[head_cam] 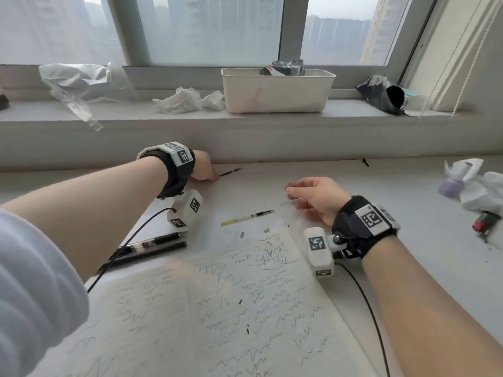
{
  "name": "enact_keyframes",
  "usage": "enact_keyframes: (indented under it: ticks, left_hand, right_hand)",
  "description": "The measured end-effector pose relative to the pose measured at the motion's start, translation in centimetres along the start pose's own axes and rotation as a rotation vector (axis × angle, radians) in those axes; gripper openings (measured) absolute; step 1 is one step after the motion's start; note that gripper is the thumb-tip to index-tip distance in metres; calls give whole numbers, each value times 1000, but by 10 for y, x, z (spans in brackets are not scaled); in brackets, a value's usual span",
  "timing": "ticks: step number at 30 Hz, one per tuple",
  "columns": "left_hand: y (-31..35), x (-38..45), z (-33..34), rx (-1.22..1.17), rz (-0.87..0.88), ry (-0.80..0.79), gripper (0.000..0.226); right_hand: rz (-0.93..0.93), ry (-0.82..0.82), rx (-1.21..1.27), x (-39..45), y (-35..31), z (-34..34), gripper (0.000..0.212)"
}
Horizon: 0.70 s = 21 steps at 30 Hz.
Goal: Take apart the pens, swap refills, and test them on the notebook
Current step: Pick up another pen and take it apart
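Plainly, the loose parts are scattered, and mixing up which refill belongs to which barrel is the likeliest slip. Nearest, the notebook (231, 308) lies open at the desk's (381, 186) near edge, covered in scribbles. Just beyond its far-left corner rest two dark pens (152, 244); a bare refill (247, 217) lies alone past its far edge, untouched by either hand. The right hand (313, 198) hovers beyond that refill, fingers loosely curled, a tiny piece perhaps at its fingertips. Farthest, near the desk's back edge, the left hand (202, 168) pinches a thin black refill (230, 172), which could roll or smear ink.
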<state>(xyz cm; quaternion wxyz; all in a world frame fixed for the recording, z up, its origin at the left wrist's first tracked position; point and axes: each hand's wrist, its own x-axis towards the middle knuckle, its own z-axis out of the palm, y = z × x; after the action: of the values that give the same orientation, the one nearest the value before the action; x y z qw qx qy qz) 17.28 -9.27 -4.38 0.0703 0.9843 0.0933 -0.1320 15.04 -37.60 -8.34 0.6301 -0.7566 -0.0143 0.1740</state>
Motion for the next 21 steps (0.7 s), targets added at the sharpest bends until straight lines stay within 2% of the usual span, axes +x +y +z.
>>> enact_keyframes:
  ticks: [3,7,14,18,21]
  left_hand:
    - [17,-12,4,-91,101,-76,29]
    - [33,-38,21,-161,160,-171,19]
    - [34,-73,29,-72,173,-165,36]
    - [38,-80,32,54,222,-119,23]
    - [37,-80,31,57,219,-113,21]
  right_hand:
    - [14,2,-1,-5,1,-3,10]
    - [45,25,21,-11,3,-5,15]
    - [8,-11,-293,-30,-4,12,11]
    - [-30,-105,-499,-38,-10,23,13]
    - [-30,-176,-540,-42,-14,34,14]
